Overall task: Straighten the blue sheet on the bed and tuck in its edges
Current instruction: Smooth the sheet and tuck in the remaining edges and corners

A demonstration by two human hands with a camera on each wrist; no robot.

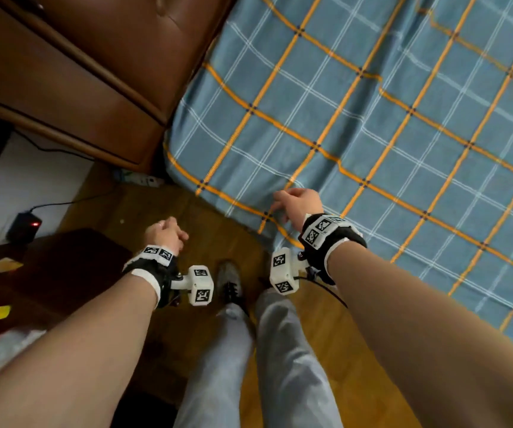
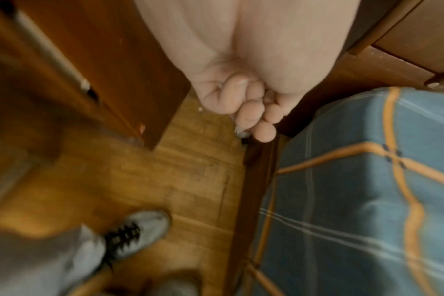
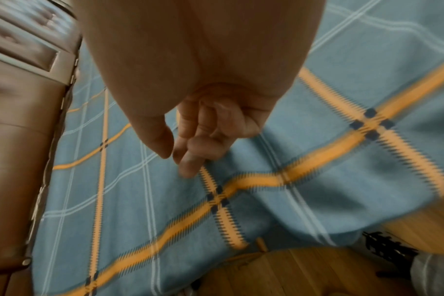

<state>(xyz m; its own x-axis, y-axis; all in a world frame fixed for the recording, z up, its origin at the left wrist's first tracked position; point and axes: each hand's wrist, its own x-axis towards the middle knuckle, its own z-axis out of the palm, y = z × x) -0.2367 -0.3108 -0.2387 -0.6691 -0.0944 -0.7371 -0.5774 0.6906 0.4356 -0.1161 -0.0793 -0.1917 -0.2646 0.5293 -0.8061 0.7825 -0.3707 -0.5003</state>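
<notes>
The blue sheet (image 1: 372,125) covers the bed, its near edge draping floorward by the brown headboard (image 1: 119,57). The right hand (image 1: 295,205) hovers there with loosely curled fingers, gripping nothing. The left hand (image 1: 164,233) hangs curled and empty above the wooden floor (image 2: 190,180); no writing is legible.

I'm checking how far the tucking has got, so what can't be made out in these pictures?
- Blue sheet: its far and right sides are cut off by the head view's edge.
- Near edge, tucked or loose: right wrist view is motion-blurred there.
- Right hand: whether its fingers touch the sheet is unclear from blur.
- Left hand: fingers curled, and whether they hold anything cannot be told.
</notes>
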